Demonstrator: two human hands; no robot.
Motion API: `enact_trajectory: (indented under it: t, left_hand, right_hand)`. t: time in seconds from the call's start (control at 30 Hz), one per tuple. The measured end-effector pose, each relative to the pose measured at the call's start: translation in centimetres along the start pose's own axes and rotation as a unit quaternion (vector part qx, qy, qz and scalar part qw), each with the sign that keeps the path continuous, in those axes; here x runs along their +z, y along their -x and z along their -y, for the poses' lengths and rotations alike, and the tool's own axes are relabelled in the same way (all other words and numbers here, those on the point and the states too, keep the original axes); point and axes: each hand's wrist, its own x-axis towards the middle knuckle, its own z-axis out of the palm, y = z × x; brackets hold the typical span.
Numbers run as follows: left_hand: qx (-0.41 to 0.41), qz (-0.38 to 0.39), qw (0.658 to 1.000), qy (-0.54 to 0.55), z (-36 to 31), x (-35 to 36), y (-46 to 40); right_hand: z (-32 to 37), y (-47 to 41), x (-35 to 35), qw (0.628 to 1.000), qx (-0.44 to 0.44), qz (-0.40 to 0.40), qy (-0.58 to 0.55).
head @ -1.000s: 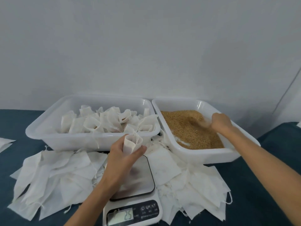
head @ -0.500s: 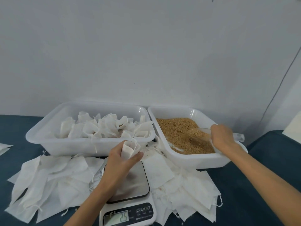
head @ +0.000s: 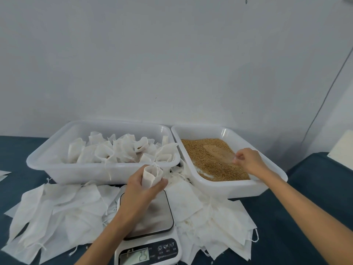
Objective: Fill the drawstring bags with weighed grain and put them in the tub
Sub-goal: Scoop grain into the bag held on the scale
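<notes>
Left hand [head: 140,190] grips bag [head: 150,175] above scale [head: 150,217]; right hand [head: 248,159] pinches scoop [head: 219,154].

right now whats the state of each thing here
left hand: grips drawstring bag
drawstring bag: upright, mouth open, held above the scale
right hand: holds clear scoop
clear scoop: loaded with grain, low in the grain tub
grain tub: partly full
bag tub: holds filled bags
scale: on, reads 25
</notes>
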Motion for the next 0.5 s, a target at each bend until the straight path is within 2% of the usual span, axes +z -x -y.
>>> enact_trajectory:
  t: [0.13,0.3,0.5]
  left_hand:
    - [0.007,0.014,1.0,-0.007,-0.1,0.2,0.2]
    - [0.016,0.005,1.0,-0.017,0.2,0.3,0.1]
    - [0.003,0.027,1.0,-0.013,0.3,0.3,0.1]
  right_hand:
    - [2.8,1.7,-1.0,0.99,-0.109,0.056,-0.07]
    - [7.8,4.6,-2.1,0.958,-0.22,0.108,-0.148]
    - [11.5,6.5,-3.6,0.938,-0.308,0.113,-0.113]
